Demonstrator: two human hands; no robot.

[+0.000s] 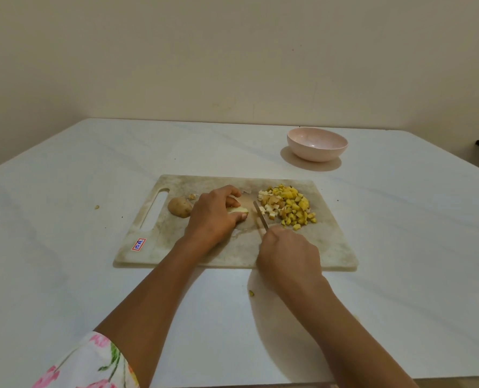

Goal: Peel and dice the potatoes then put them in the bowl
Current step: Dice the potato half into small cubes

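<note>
From my seat at the far end of the feed, the widest thing I see is the table (64, 191), a smooth white slab with faint grey veining and a soft sheen. On it lies the cutting board (330, 247), a rectangle with rounded corners, mottled beige like worn marble, with a long slot handle cut in its left end. Beyond the board's right corner, well apart from it, stands the bowl (316, 153), round, shallow, pale pink and faintly speckled (I see nothing inside it).

The left hand (213, 217) rests on the board's middle, its fingers curled over the peeled potato piece (237, 210), a pale, moist lump pinned to the board. The right hand (288, 256) is closed tight round the handle of the knife (260, 217); the narrow metal blade points away from me, between the peeled piece and the diced potato (294, 208).

That heap sits on the board's right half: small rough cubes, yellow mostly, paler and whiter near the blade. Left of the left hand lies a whole potato (179, 207), oval, brown, matt-skinned. A small red-edged sticker (139, 244) marks the board's near left corner.
</note>
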